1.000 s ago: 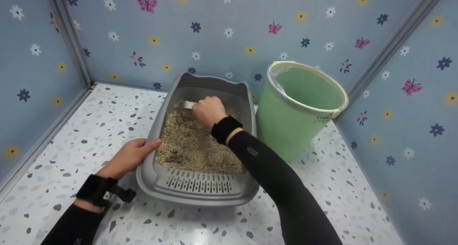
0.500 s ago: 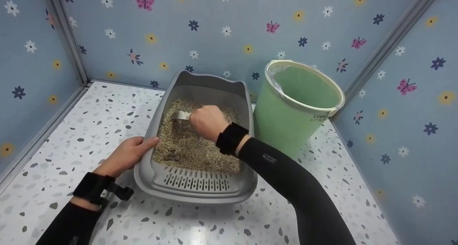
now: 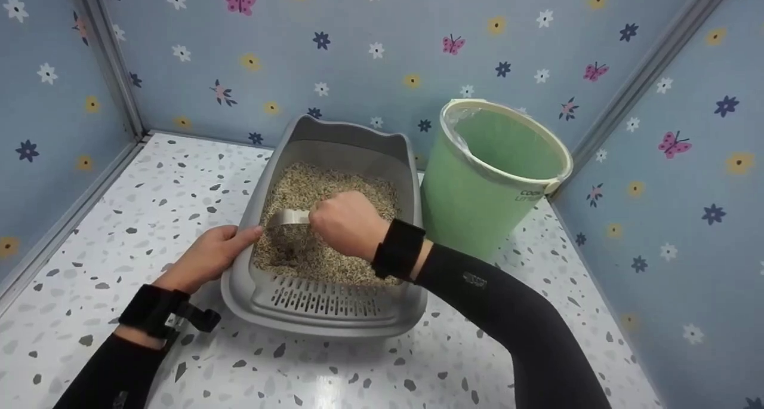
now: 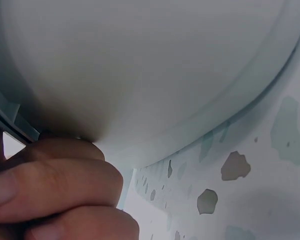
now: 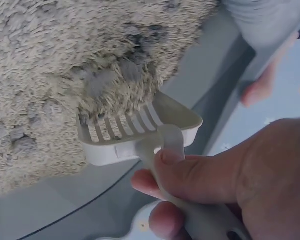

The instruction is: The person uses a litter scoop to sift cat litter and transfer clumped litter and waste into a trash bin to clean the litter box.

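Note:
A grey litter box (image 3: pixel 325 322) filled with pale litter (image 3: pixel 334 188) sits on the speckled floor. My right hand (image 3: pixel 343 224) grips the handle of a slotted white scoop (image 3: pixel 287 218) over the near left part of the litter. In the right wrist view the scoop (image 5: pixel 140 132) digs into the litter (image 5: pixel 50 65) just below a dark clump (image 5: pixel 142 37), with my right hand (image 5: pixel 162 187) wrapped round the handle. My left hand (image 3: pixel 218 251) holds the box's left rim, thumb on top. The left wrist view shows its fingers (image 4: pixel 55 185) curled against the box's outer wall (image 4: pixel 140 65).
A green bin (image 3: pixel 495 170) with a clear liner stands tilted just right of the box, against the corner. Blue flowered walls (image 3: pixel 370 51) close in the back and both sides. The speckled floor (image 3: pixel 167 182) spreads left and in front of the box.
My right hand has drawn the scoop from the far end of the litter toward the near left side. The left hand has stayed on the rim.

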Demonstrator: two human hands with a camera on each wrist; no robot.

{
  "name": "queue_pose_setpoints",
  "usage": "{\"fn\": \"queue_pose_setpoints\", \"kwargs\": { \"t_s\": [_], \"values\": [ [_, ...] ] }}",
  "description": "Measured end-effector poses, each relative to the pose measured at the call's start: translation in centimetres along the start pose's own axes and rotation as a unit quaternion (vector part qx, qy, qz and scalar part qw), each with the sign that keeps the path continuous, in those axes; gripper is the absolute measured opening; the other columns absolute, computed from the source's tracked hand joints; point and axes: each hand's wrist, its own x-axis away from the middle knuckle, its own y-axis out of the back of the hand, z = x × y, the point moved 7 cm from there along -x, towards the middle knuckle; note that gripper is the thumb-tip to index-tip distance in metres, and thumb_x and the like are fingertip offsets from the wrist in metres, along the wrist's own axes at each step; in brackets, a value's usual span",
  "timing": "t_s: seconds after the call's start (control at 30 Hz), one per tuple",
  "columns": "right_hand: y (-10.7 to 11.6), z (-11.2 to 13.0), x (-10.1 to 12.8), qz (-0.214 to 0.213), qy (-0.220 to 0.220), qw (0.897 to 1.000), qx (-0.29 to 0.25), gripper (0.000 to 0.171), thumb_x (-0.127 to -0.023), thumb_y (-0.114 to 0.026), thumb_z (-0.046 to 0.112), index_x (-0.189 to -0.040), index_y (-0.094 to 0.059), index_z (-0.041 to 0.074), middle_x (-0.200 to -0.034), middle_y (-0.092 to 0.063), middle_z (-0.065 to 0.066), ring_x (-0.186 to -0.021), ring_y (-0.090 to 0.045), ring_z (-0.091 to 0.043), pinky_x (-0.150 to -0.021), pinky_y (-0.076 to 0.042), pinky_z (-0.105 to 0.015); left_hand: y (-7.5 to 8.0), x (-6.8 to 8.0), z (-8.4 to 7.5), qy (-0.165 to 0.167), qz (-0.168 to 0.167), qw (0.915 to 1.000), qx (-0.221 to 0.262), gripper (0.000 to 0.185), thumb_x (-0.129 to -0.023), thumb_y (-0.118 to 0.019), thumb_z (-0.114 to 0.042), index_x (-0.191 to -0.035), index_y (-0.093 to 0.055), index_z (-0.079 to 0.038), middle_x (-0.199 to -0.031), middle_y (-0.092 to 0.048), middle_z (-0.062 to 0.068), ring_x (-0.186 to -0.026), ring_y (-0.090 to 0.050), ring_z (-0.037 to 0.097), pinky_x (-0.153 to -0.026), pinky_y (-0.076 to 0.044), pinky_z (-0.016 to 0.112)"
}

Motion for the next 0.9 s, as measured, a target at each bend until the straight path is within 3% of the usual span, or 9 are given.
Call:
{"fn": "queue_pose_setpoints", "kwargs": {
  "t_s": [0.2,0.3,0.4,0.53,0.63,0.9],
  "values": [
    [1.0,-2.7,0.0,-0.013,-0.037,0.999,-0.019,0.023,-0.105,-0.070,0.009,-0.083,-0.072,0.014,-0.074,-0.070,0.000,-0.063,-0.062,-0.019,-0.057,-0.059,-0.041,0.1,-0.2,0.1,0.001,-0.006,0.9999,-0.013,0.059,-0.113,-0.057,-0.062,-0.107,-0.063,-0.004,-0.076,-0.058,-0.001,-0.056,-0.045,0.008,-0.049,-0.040,0.025],
    [0.9,-4.6,-0.3,-0.026,-0.062,0.998,-0.001,0.031,-0.102,-0.069,0.002,-0.074,-0.062,0.013,-0.073,-0.070,-0.004,-0.065,-0.067,-0.024,-0.060,-0.062,-0.047,0.1,-0.1,0.0,0.000,-0.005,0.9999,-0.012,0.058,-0.112,-0.057,-0.063,-0.106,-0.063,-0.005,-0.075,-0.057,-0.001,-0.056,-0.044,0.008,-0.049,-0.041,0.025],
    [0.1,-6.2,-0.6,-0.015,-0.087,0.996,0.015,0.044,-0.107,-0.065,0.001,-0.069,-0.047,0.015,-0.065,-0.058,-0.004,-0.059,-0.058,-0.024,-0.058,-0.058,-0.045,0.0,0.0,0.0,-0.001,-0.003,1.0000,-0.008,0.058,-0.112,-0.057,-0.063,-0.106,-0.062,-0.005,-0.075,-0.058,-0.002,-0.055,-0.043,0.008,-0.048,-0.040,0.025],
    [-1.5,-7.5,-0.8,0.028,-0.113,0.992,0.040,0.054,-0.112,-0.059,0.002,-0.066,-0.035,0.018,-0.058,-0.034,0.000,-0.053,-0.039,-0.018,-0.054,-0.039,-0.038,-0.1,0.0,-0.1,-0.002,-0.001,1.0000,-0.006,0.059,-0.112,-0.057,-0.064,-0.106,-0.062,-0.005,-0.074,-0.057,-0.002,-0.055,-0.043,0.007,-0.048,-0.040,0.025],
    [-2.5,-7.7,-0.9,0.064,-0.125,0.988,0.062,0.056,-0.114,-0.058,0.007,-0.066,-0.032,0.018,-0.057,-0.026,0.001,-0.051,-0.032,-0.016,-0.054,-0.033,-0.036,-0.1,0.0,-0.2,-0.001,-0.001,0.9999,-0.011,0.060,-0.112,-0.057,-0.065,-0.104,-0.062,-0.005,-0.074,-0.056,-0.002,-0.055,-0.044,0.008,-0.049,-0.040,0.025],
    [-2.0,-5.3,-1.6,0.107,-0.101,0.986,0.077,0.055,-0.116,-0.057,0.013,-0.066,-0.035,0.020,-0.058,-0.033,0.002,-0.052,-0.036,-0.015,-0.052,-0.039,-0.034,0.0,0.0,0.0,0.000,0.000,0.9998,-0.021,0.063,-0.111,-0.057,-0.068,-0.105,-0.063,-0.005,-0.075,-0.057,-0.001,-0.057,-0.046,0.009,-0.050,-0.042,0.026]
  ]
}}
